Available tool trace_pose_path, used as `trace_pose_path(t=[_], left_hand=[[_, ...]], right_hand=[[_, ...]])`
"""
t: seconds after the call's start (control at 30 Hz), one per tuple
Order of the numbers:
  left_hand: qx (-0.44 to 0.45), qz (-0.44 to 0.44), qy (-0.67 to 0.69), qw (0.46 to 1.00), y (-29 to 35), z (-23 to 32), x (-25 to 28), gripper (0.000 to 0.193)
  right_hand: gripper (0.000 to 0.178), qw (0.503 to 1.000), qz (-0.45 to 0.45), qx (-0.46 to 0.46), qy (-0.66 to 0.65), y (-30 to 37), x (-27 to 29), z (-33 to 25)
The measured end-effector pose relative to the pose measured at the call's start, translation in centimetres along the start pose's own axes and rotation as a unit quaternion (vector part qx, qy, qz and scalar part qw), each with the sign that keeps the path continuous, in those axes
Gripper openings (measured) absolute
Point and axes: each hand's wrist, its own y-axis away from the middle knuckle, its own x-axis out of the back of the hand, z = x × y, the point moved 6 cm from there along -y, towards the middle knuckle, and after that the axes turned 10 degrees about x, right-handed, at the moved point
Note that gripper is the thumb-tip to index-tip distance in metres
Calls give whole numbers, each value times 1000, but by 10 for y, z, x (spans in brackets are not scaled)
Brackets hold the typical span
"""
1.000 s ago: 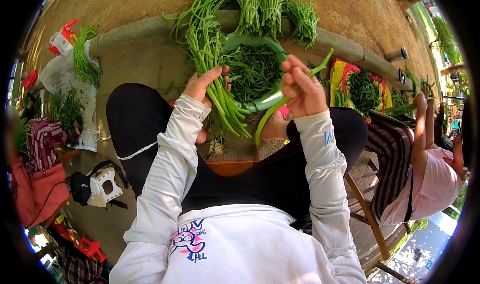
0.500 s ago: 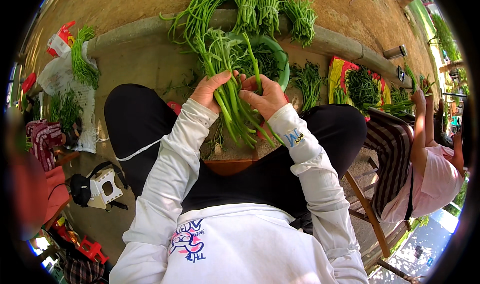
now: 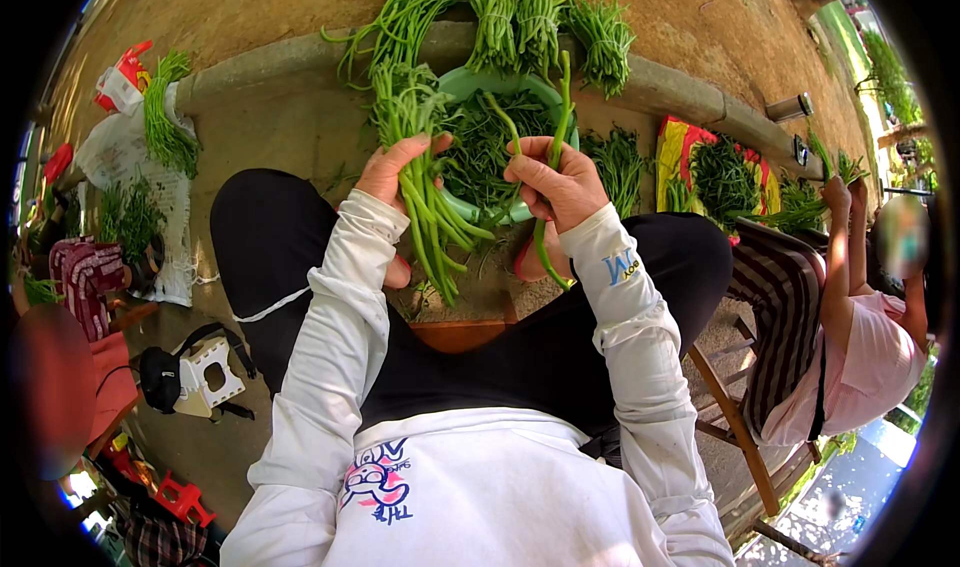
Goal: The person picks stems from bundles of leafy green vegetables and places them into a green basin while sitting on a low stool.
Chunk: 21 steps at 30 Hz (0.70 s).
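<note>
My left hand (image 3: 398, 174) is closed round a bunch of long green leafy stems (image 3: 428, 227), leaves at the far end and cut ends pointing toward me. To its right, my right hand (image 3: 558, 181) pinches green stems (image 3: 564, 102) held apart from the bunch. One stands nearly upright above the fingers and another leans left; a stalk hangs below the hand. Just beyond both hands, a light green basin (image 3: 467, 79) holds loose dark green leaves (image 3: 490, 157).
Tied green bundles (image 3: 538, 27) and a loose heap of stems (image 3: 410, 12) lie along the concrete curb (image 3: 280, 62). More leaves rest on a red-yellow sheet (image 3: 672, 147) at right. Nearby sits a person in pink (image 3: 870, 367). A white sack (image 3: 110, 157) lies left.
My hands have moved apart, the left one leftward with the bunch, the right one rightward with stems separated from it. The basin's leaves now show between them.
</note>
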Motion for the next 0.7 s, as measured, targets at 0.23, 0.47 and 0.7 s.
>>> trace_pose_path(t=[0.23, 0.47, 0.7], left_hand=[[-96, 66, -15, 993, -3, 19, 18, 27], [-97, -35, -111, 988, 5, 5, -14, 37], [-72, -26, -126, 989, 12, 3, -24, 31]], right_hand=[[17, 994, 45, 27, -100, -4, 19, -4], [19, 980, 48, 43, -187, -7, 22, -7], [11, 997, 40, 62, 9, -5, 16, -11]])
